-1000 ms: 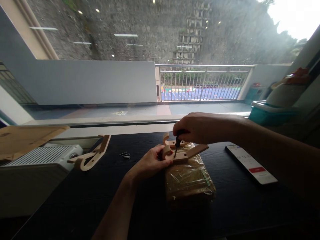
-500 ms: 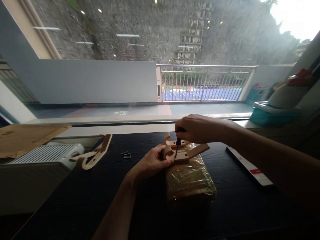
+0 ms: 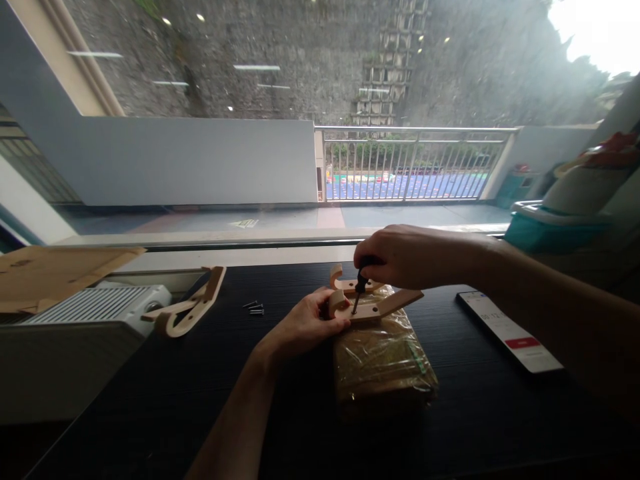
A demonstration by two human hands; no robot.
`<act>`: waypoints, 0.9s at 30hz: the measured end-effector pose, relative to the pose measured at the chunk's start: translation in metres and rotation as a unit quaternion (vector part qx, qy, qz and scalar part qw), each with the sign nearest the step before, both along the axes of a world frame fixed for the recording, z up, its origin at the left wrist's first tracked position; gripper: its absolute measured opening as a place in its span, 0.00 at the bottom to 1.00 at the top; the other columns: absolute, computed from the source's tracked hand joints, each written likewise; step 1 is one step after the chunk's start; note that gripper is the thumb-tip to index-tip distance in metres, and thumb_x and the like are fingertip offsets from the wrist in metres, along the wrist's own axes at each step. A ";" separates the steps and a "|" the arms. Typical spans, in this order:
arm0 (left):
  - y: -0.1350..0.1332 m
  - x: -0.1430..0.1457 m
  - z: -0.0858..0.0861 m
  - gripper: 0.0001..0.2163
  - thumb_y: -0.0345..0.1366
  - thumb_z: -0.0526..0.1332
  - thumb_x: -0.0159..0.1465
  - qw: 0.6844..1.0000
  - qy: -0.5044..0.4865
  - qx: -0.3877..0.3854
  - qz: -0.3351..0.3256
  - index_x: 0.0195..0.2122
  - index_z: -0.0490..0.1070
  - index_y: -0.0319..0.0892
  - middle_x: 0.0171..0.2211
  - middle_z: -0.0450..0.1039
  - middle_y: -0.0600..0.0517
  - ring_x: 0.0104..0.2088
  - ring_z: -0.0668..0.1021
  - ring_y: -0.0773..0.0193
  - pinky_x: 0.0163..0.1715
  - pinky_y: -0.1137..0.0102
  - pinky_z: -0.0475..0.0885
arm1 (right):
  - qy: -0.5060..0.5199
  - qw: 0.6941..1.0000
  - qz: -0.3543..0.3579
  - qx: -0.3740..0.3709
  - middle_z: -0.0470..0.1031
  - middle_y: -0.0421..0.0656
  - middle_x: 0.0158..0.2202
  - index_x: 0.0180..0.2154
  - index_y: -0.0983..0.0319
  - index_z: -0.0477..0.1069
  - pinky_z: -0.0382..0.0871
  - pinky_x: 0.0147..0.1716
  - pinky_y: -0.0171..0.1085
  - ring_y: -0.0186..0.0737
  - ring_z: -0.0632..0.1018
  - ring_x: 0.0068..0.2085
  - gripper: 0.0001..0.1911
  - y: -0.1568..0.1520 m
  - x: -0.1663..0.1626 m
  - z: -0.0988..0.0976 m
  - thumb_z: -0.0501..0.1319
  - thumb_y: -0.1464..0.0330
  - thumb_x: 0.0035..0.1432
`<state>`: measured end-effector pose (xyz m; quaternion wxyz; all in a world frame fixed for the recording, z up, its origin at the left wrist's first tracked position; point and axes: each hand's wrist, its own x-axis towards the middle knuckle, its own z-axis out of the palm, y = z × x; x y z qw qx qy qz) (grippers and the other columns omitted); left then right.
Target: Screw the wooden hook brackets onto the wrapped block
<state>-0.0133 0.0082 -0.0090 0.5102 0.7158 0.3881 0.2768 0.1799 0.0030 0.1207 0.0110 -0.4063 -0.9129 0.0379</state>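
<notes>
Head view: black table [image 3: 150, 400] bearing a flat brown packet wrapped in clear plastic [image 3: 383, 363].
On the packet's far end lies a pale curved wooden bracket [image 3: 375, 310]. The left hand [image 3: 307, 327] curls its fingers round the bracket's left end. The right hand [image 3: 405, 257] grips a short black-handled screwdriver [image 3: 357, 293], upright, tip on the bracket. Small dark screws [image 3: 255, 309] lie apart, leftward.

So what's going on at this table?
Someone is working at a dark table. Their left hand steadies a wooden piece lying on a plastic-wrapped package, while the right hand holds a screwdriver with its tip on that piece. Loose screws, a second wooden part and a phone lie nearby.
</notes>
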 end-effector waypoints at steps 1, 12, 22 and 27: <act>0.000 0.000 0.000 0.13 0.36 0.62 0.54 1.000 0.001 0.000 0.000 0.41 0.68 0.39 0.34 0.68 0.53 0.33 0.70 0.66 0.34 0.73 0.66 | 0.000 1.000 -0.010 -0.004 0.73 0.40 0.25 0.30 0.63 0.73 0.52 0.23 0.34 0.29 0.65 0.22 0.14 0.001 0.000 -0.001 0.51 0.65 0.57; 0.002 -0.001 -0.003 0.14 0.36 0.62 0.54 1.000 -0.011 -0.001 -0.009 0.42 0.68 0.39 0.36 0.68 0.52 0.36 0.71 0.65 0.36 0.73 0.66 | -0.008 0.999 -0.045 0.012 0.72 0.40 0.24 0.35 0.60 0.74 0.52 0.21 0.34 0.30 0.65 0.21 0.15 -0.001 -0.002 0.002 0.53 0.60 0.56; 0.001 -0.001 -0.001 0.13 0.36 0.62 0.55 1.000 -0.002 0.005 -0.006 0.41 0.68 0.38 0.36 0.68 0.52 0.35 0.70 0.66 0.35 0.74 0.65 | 0.009 1.000 -0.001 -0.008 0.73 0.39 0.26 0.32 0.60 0.74 0.53 0.23 0.33 0.30 0.66 0.23 0.13 0.002 0.000 -0.001 0.51 0.64 0.57; 0.001 0.000 0.000 0.14 0.36 0.62 0.54 1.000 -0.004 -0.004 0.002 0.41 0.68 0.38 0.36 0.68 0.52 0.36 0.71 0.65 0.36 0.73 0.66 | 0.004 1.000 -0.027 -0.005 0.73 0.41 0.25 0.31 0.62 0.73 0.53 0.23 0.34 0.30 0.66 0.23 0.16 0.005 -0.002 -0.006 0.51 0.62 0.58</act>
